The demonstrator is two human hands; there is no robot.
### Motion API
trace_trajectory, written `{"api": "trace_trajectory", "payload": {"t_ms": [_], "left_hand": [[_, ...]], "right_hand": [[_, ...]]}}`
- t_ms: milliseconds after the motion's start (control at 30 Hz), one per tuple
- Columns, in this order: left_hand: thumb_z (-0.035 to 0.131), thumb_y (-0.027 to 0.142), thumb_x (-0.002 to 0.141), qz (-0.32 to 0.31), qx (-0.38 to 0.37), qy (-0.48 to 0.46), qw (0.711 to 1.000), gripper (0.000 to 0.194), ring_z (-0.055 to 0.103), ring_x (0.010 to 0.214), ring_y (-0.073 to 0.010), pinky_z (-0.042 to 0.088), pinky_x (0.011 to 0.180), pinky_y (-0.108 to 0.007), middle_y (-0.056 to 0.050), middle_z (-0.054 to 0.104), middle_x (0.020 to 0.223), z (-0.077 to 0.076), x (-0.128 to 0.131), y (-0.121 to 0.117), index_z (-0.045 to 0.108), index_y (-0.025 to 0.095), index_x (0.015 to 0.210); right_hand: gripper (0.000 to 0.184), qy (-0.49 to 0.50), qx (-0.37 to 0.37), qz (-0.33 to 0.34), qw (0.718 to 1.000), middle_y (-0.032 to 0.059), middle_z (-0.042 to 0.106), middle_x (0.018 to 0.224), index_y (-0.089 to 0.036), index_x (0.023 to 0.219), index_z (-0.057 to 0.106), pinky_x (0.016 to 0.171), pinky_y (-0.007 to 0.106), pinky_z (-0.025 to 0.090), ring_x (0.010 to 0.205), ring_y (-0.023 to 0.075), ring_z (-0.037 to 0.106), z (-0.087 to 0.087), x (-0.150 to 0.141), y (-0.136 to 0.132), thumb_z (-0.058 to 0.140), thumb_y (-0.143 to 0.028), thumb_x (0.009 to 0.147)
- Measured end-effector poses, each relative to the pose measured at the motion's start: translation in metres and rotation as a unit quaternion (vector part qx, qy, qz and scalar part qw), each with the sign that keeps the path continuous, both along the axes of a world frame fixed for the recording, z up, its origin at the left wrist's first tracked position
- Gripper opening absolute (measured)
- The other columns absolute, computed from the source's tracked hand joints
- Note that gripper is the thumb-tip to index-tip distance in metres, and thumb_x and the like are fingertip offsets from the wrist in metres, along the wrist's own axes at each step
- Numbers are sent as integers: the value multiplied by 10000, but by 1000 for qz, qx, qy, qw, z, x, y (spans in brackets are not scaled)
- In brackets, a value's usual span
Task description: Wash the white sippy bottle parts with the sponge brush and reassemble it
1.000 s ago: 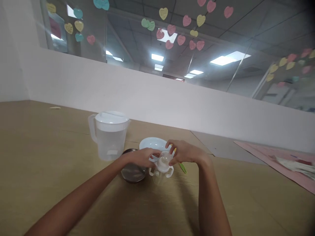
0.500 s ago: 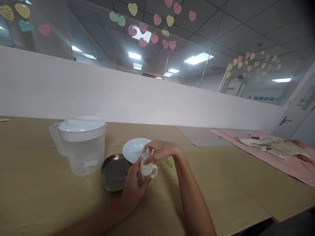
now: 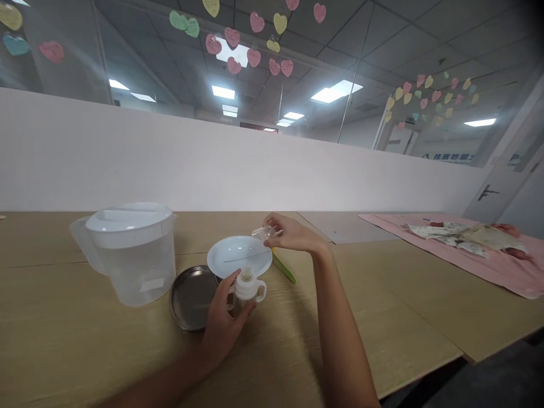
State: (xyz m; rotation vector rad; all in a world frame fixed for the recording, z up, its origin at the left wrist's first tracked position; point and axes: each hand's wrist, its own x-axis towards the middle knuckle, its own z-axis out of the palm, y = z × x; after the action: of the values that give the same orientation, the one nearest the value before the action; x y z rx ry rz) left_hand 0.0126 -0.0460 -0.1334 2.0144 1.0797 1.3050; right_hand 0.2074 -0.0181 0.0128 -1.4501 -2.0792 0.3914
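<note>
A baby bottle [image 3: 246, 288] with a white collar, side handles and a clear nipple stands upright in my left hand [image 3: 225, 323], which is wrapped round its side. Between the fingers of my right hand [image 3: 289, 231] is a clear bottle cap [image 3: 263, 233], lifted off the bottle and held over the right rim of a white plate [image 3: 219, 255]. A thin straight rod [image 3: 242, 258] lies across that plate. Just right of the plate rests a green-handled brush or tool [image 3: 285, 268], its far end hidden by my right hand.
A lidded clear plastic pitcher [image 3: 136, 266] with liquid stands at the left. Beside it lies a round metal tray [image 3: 191, 300]. At the far right a pink cloth [image 3: 425, 249] carries a clothed doll-like figure [image 3: 480, 235]. A white wall [image 3: 255, 170] rises behind the table.
My right hand has taken the clear cap off the bottle and moved it up and to the right. The nipple now shows. My left hand still holds the bottle. The view has shifted slightly.
</note>
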Motion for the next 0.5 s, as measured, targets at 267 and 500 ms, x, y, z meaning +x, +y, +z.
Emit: {"api": "trace_trajectory", "payload": {"t_ms": [267, 500], "left_hand": [[558, 360, 764, -4, 6, -11, 1000, 497, 478, 1103, -234, 449, 820, -338, -84, 491, 1222, -2, 2, 0, 391, 234, 1214], [575, 366, 748, -18, -1, -22, 1000, 511, 518, 1050, -231, 445, 816, -339, -85, 531, 1178, -3, 1, -1, 418, 225, 1214]], "right_hand": [[373, -182, -173, 50, 967, 46, 590, 936, -174, 940, 532, 641, 248, 429, 835, 194, 559, -65, -37, 66, 642, -261, 594], [384, -18, 4, 88, 996, 68, 545, 1122, -189, 1069, 492, 830, 311, 453, 1002, 178, 533, -18, -44, 17, 599, -297, 717]]}}
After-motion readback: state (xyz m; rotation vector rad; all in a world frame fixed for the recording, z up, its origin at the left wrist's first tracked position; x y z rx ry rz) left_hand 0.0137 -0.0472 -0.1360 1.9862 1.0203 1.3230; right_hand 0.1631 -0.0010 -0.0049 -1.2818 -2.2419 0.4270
